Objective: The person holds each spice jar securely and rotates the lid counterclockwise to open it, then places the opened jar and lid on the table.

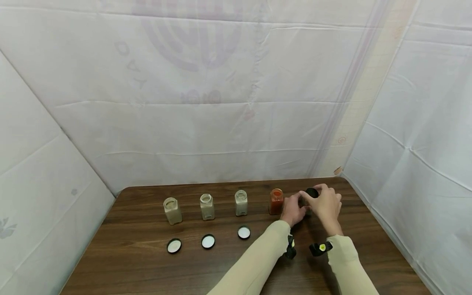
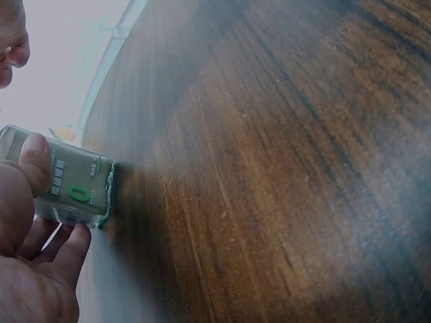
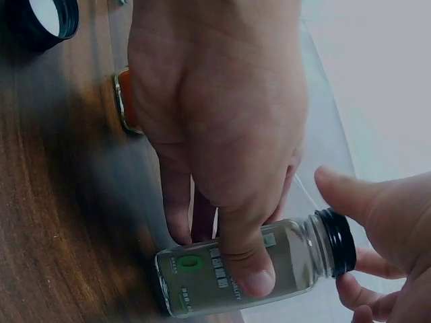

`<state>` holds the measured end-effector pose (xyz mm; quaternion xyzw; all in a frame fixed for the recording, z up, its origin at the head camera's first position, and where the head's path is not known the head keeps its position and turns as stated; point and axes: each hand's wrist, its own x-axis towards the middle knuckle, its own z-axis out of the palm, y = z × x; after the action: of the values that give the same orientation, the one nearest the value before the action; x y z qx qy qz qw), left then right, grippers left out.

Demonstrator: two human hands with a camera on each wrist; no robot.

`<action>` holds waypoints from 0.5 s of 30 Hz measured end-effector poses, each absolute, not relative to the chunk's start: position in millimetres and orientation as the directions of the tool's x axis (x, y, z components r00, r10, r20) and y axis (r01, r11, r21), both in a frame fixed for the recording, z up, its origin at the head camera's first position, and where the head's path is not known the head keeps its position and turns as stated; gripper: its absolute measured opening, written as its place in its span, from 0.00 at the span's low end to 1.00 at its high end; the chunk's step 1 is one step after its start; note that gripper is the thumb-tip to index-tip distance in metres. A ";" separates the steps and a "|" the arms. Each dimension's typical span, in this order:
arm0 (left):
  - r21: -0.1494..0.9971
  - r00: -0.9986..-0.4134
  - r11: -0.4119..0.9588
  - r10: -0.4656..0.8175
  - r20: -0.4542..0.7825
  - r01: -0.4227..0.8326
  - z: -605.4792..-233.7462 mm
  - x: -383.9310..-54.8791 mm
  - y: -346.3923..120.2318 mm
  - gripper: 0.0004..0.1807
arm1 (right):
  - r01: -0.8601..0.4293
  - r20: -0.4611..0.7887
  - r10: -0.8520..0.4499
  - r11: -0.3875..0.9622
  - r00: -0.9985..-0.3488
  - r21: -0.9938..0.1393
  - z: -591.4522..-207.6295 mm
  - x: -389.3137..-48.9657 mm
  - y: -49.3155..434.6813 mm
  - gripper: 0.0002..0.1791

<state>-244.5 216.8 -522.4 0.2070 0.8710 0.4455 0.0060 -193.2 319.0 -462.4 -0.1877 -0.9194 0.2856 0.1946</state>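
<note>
At the right of the table stands a glass jar of greyish-brown contents, with a green mark and pale print on its side. My left hand grips its body, the thumb lying across the label in the right wrist view. The jar's black lid sits on its neck. My right hand is at that lid, fingers curled at its edge and thumb spread on the other side. Just left of my left hand is an uncapped jar of orange-red contents.
Three uncapped jars of pale contents stand in a row leftward. Black lids lie white side up before them. Another lid shows in the right wrist view. White sheeting encloses the wooden table.
</note>
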 end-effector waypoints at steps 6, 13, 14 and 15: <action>0.784 -0.906 0.492 0.372 0.204 0.379 -522.5 -244.8 215.6 0.18 | 0.185 0.262 0.416 0.771 -0.871 -0.609 -460.1 -191.0 319.5 0.31; 0.782 -0.890 0.468 0.390 0.235 0.412 -524.5 -244.5 213.2 0.20 | 0.107 0.218 0.313 0.761 -0.924 -0.640 -459.1 -186.8 325.4 0.26; 0.785 -0.889 0.462 0.391 0.237 0.412 -524.5 -244.6 213.1 0.20 | 0.101 0.212 0.303 0.759 -0.929 -0.643 -458.9 -186.4 326.2 0.26; 0.788 -0.890 0.459 0.391 0.235 0.410 -524.5 -244.6 213.0 0.20 | 0.097 0.205 0.294 0.758 -0.933 -0.645 -458.6 -186.0 326.9 0.26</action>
<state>-244.6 213.0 -524.5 0.2345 0.8540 0.4642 -0.0100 -186.0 326.9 -458.6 -0.1056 -0.9256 0.3317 0.1488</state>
